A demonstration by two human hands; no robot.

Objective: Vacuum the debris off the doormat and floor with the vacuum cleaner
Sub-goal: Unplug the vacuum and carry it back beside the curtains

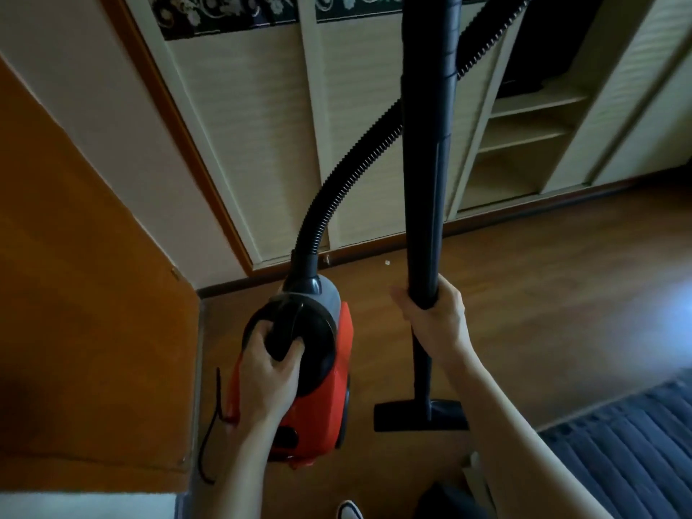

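Observation:
A red canister vacuum cleaner (329,398) with a black top handle sits low at centre, over the wooden floor (543,294). My left hand (267,372) grips that black handle. A ribbed black hose (348,174) rises from its front. My right hand (436,320) is closed around the upright dark wand (428,144). The flat black floor nozzle (419,415) rests at the wand's lower end. A dark ribbed doormat (629,455) lies at the bottom right. A small white scrap of debris (387,262) lies on the floor near the sliding doors.
Cream sliding closet doors (262,125) stand ahead, with open shelves (524,136) on the right. An orange-brown door (82,331) is at the left. A black power cord (211,428) trails beside the vacuum. The tip of a white shoe (350,510) shows at the bottom edge.

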